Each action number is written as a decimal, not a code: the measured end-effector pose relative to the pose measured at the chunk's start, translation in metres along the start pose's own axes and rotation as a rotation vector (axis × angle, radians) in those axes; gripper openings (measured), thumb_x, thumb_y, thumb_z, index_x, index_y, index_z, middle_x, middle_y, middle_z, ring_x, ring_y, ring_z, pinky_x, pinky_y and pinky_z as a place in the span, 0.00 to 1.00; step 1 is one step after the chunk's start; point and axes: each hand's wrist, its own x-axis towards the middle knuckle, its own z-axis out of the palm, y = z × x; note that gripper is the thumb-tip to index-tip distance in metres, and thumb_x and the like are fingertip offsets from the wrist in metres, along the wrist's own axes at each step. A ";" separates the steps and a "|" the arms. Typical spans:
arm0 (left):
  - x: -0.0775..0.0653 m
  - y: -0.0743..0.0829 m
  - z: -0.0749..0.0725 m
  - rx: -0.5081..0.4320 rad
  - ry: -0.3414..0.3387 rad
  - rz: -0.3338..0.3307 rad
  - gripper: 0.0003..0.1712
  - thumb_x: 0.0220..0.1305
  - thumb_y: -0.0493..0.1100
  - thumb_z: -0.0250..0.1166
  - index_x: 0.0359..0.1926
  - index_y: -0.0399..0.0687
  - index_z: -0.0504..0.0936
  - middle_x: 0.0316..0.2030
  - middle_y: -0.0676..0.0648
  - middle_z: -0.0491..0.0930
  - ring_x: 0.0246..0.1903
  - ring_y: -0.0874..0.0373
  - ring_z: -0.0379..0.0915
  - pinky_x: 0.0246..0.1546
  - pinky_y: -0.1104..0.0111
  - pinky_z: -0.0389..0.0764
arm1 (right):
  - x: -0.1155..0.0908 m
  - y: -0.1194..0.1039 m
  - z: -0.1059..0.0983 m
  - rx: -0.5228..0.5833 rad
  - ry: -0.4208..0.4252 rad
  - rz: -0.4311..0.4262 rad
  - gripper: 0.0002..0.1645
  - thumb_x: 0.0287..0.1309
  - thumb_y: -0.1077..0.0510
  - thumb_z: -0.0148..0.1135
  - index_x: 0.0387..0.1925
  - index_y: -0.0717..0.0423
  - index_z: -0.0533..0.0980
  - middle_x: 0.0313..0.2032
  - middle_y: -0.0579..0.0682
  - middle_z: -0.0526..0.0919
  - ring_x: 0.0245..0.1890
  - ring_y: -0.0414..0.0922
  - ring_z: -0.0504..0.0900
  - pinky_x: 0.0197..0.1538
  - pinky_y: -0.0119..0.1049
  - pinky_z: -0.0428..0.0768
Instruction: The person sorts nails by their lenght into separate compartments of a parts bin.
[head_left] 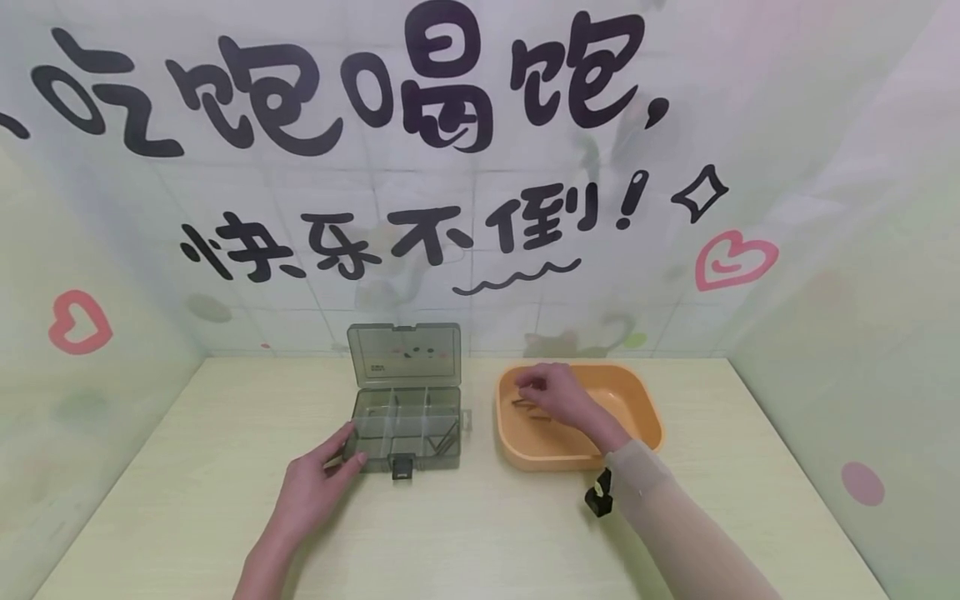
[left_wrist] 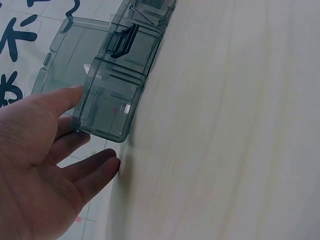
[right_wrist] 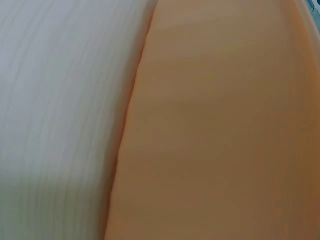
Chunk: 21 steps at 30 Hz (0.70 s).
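Observation:
A translucent grey-green compartment box (head_left: 408, 429) stands on the table with its lid (head_left: 405, 357) raised at the back. My left hand (head_left: 315, 487) holds its left end between thumb and fingers; in the left wrist view the thumb (left_wrist: 67, 99) lies against the box's edge. Thin dark rods (head_left: 444, 440) lie in the front right compartment. Over the left part of an orange tray (head_left: 637, 417), my right hand (head_left: 558, 393) reaches down with bent fingers. Several thin dark rods (head_left: 538, 417) lie below it. I cannot tell whether its fingertips pinch one.
A patterned backdrop (head_left: 480, 308) with large black writing rises behind the table (head_left: 480, 533), and more walls close in both sides. The black latch (head_left: 402, 467) juts from the box's front. A black device (head_left: 600, 498) sits at the right wrist.

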 end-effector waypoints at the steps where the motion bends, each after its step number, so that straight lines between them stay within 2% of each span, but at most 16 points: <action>1: 0.000 0.000 0.000 0.000 0.000 0.001 0.33 0.73 0.44 0.66 0.73 0.35 0.69 0.67 0.28 0.69 0.55 0.32 0.79 0.52 0.56 0.85 | 0.000 0.003 0.001 0.004 -0.001 -0.001 0.10 0.64 0.66 0.68 0.46 0.62 0.87 0.43 0.54 0.89 0.43 0.48 0.85 0.50 0.43 0.86; 8: -0.001 0.001 0.000 0.001 -0.010 -0.013 0.34 0.74 0.45 0.66 0.73 0.36 0.68 0.67 0.27 0.68 0.55 0.32 0.78 0.52 0.56 0.84 | -0.002 0.016 0.001 0.022 -0.018 -0.010 0.11 0.64 0.67 0.67 0.48 0.63 0.86 0.43 0.54 0.88 0.38 0.44 0.80 0.42 0.37 0.84; 13: -0.001 0.002 -0.001 0.003 -0.012 -0.012 0.34 0.74 0.45 0.66 0.73 0.35 0.68 0.67 0.27 0.68 0.55 0.32 0.78 0.52 0.56 0.84 | -0.003 0.022 0.003 0.000 -0.017 -0.002 0.10 0.63 0.68 0.68 0.46 0.65 0.85 0.38 0.53 0.87 0.35 0.43 0.78 0.38 0.34 0.81; 17: -0.001 0.002 -0.001 0.011 -0.012 -0.015 0.34 0.74 0.45 0.66 0.73 0.35 0.67 0.66 0.26 0.68 0.55 0.32 0.78 0.52 0.56 0.84 | -0.002 0.023 0.005 -0.034 -0.012 -0.015 0.10 0.62 0.69 0.68 0.45 0.65 0.86 0.35 0.52 0.87 0.34 0.43 0.79 0.38 0.34 0.82; 21: -0.001 0.001 0.000 0.012 -0.016 -0.018 0.34 0.74 0.46 0.65 0.74 0.36 0.67 0.67 0.27 0.68 0.55 0.32 0.78 0.52 0.56 0.84 | -0.001 0.023 0.007 -0.052 -0.020 -0.042 0.11 0.61 0.70 0.67 0.46 0.67 0.85 0.38 0.56 0.88 0.37 0.46 0.83 0.41 0.37 0.85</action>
